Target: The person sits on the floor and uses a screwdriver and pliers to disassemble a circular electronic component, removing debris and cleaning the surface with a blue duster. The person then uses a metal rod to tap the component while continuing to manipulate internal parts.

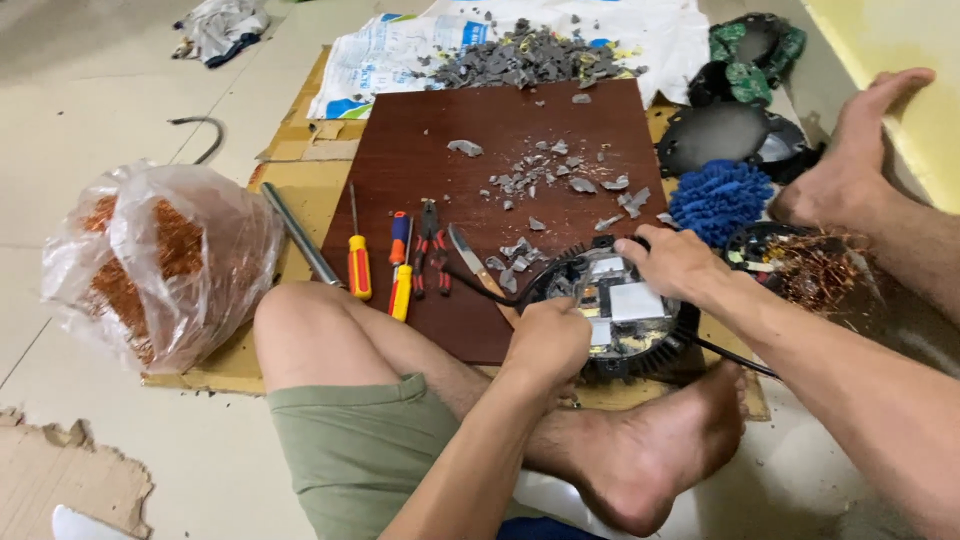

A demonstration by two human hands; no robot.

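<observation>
- Head camera: a person is sitting on the floor, the left hand (548,340) fisted, fingers pressed together, on the near rim of a round black lamp housing (620,312).
- The right hand (672,262) is gripping its far edge, fingers curled over.
- The housing is lying at the brown board's (420,160) corner, screwdrivers (358,262) beside it.

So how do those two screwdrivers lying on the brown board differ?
The left screwdriver has a yellow handle with a red band and a long thin bare shaft pointing away; the right screwdriver has a red, blue and yellow handle, looks stubbier, and shows no long shaft. Both lie flat, side by side, left of the pliers, untouched by either hand.
</observation>
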